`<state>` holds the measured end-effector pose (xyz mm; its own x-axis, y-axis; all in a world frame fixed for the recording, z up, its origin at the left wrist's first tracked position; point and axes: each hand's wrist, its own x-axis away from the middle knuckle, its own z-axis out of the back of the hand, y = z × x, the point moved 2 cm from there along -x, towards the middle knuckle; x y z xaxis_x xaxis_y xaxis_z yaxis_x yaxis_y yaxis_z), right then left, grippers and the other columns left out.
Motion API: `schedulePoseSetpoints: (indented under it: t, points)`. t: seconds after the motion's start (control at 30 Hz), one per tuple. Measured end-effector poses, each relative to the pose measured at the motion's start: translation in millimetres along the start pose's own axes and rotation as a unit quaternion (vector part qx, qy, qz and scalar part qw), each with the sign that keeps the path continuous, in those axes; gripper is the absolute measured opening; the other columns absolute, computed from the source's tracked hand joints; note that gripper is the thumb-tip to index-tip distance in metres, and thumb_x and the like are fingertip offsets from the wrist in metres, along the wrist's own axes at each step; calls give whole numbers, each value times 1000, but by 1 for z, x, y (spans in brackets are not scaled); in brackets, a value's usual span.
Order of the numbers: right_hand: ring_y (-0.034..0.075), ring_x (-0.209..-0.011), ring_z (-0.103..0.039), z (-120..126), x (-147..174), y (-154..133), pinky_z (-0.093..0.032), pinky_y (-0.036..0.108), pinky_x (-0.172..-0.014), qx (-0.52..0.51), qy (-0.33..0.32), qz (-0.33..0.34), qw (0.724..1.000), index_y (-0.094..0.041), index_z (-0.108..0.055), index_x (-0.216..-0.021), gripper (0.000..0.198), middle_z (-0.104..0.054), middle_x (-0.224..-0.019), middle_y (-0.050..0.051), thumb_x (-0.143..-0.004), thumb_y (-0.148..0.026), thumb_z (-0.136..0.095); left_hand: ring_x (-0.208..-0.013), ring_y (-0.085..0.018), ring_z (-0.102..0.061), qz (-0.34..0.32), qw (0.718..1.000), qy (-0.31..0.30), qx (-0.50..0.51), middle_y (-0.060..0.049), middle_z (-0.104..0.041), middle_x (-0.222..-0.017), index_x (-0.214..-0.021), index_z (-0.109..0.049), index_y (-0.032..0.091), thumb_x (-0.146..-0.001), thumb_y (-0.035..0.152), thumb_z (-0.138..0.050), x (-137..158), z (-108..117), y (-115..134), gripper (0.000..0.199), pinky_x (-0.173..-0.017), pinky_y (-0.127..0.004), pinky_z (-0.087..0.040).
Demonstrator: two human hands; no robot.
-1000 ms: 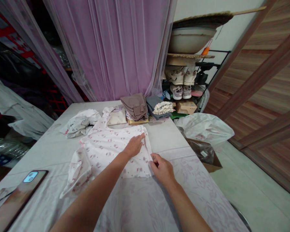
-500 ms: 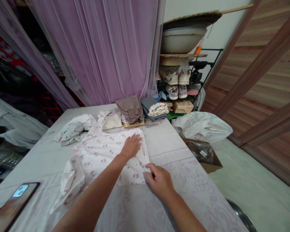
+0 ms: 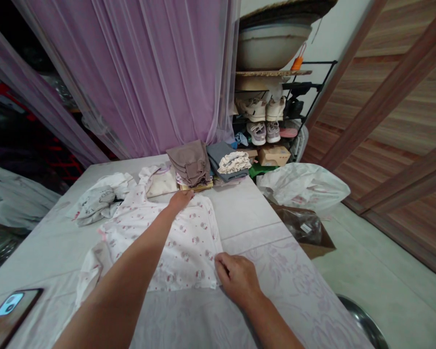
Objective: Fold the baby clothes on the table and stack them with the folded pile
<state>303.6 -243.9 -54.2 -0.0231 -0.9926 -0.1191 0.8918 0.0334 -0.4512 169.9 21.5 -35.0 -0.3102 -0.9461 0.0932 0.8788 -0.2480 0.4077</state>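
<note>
Lying spread — white shirt (image 3: 187, 238), small reddish prints

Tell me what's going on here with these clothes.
A white printed garment is spread on a cloth-covered surface. The person's left hand is at its far edge; the right hand is curled at its right edge, by the near corner. Folded clothes are piled beyond it, crumpled clothing lies to the left, and a phone lies at near left.

Purple curtains (image 3: 160, 72) hang at the far side, with shoes (image 3: 265, 132) on a rack (image 3: 318, 87) to their right, below a basin (image 3: 272, 48). A phone (image 3: 20, 315) lies near left; wooden panelling (image 3: 392, 97) stands at right.
</note>
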Motion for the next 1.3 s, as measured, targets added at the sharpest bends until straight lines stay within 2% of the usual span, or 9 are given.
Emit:
schedulePoseSetpoints:
  t: [0.07, 0.2, 0.47, 0.7, 0.83, 0.93, 1.03, 1.1, 1.3]
  points:
    - [12, -63, -61, 0, -1, 0, -30, 23, -61, 6, -7, -4, 1000, -24, -67, -83, 26, -69, -67, 0, -90, -27, -43, -75, -17, -67, -4, 999, -28, 25, -4, -72, -76, -87, -71, 19, -90, 38, -38, 5, -1, -1, 38, -68, -25, -49]
    - [12, -63, -61, -1, -2, 2, -30, 24, -61, 11, -17, -5, 1000, -24, -67, -83, 26, -69, -67, 0, -91, -27, -42, -65, -14, -65, -27, 995, -75, 59, 2, -70, -69, -99, -69, 21, -80, 31, -53, 27, -4, -2, 27, -62, -22, -47]
    - [12, -62, -61, -1, -2, 3, -29, 23, -59, 0, -1, -9, 1000, -25, -67, -82, 27, -69, -66, 0, -91, -29, -42, -100, -19, -64, -159, 987, 0, 15, -2, -71, -105, -111, -61, 24, -76, 26, -63, 65, 0, 2, 36, -93, -31, -44]
    - [12, -60, -61, -2, -2, 4, -27, 23, -58, 0, 7, -1, 1000, -25, -67, -81, 26, -67, -63, -1, -91, -28, -43, -106, -22, -59, -278, 958, 12, -64, -5, -67, -111, -101, -67, 25, -81, 31, -61, 67, -4, 5, 22, -96, -37, -40]
    - [12, -62, -61, -1, -2, 3, -29, 23, -59, 2, -4, -8, 1000, -25, -67, -83, 26, -68, -64, 0, -91, -27, -42, -100, -23, -60, -288, 952, 22, -100, -6, -68, -103, -94, -71, 25, -84, 33, -59, 67, -9, 11, 17, -93, -38, -39]
    - [13, -63, -62, 0, -3, 2, -30, 23, -60, 0, -16, -13, 1000, -25, -67, -83, 26, -69, -66, 0, -91, -28, -43, -95, -22, -60, -249, 961, 51, -112, -6, -68, -95, -91, -70, 24, -88, 34, -52, 65, -3, 18, 21, -88, -34, -41]
    - [13, -65, -63, 2, -3, 1, -31, 23, -61, -9, -29, -9, 1000, -25, -67, -84, 26, -69, -67, 0, -90, -27, -43, -88, -21, -63, -91, 985, 118, -85, -5, -70, -89, -103, -66, 25, -91, 38, -45, 54, 10, 21, 28, -78, -30, -43]
    - [13, -66, -64, 4, -3, 1, -33, 23, -62, -19, -38, -5, 999, -25, -68, -85, 25, -70, -67, -1, -90, -27, -43, -85, -21, -64, -3, 991, 127, -51, -4, -71, -87, -106, -65, 25, -90, 41, -45, 43, 14, 23, 30, -73, -29, -43]
    - [14, -71, -64, 11, -1, 6, -37, 23, -70, -49, -88, 30, 994, -28, -71, -88, 26, -71, -73, -1, -82, -19, -47, -84, -18, -65, 40, 993, 95, 62, -2, -73, -89, -97, -67, 24, -88, 37, -48, 16, -9, 36, 25, -70, -26, -43]
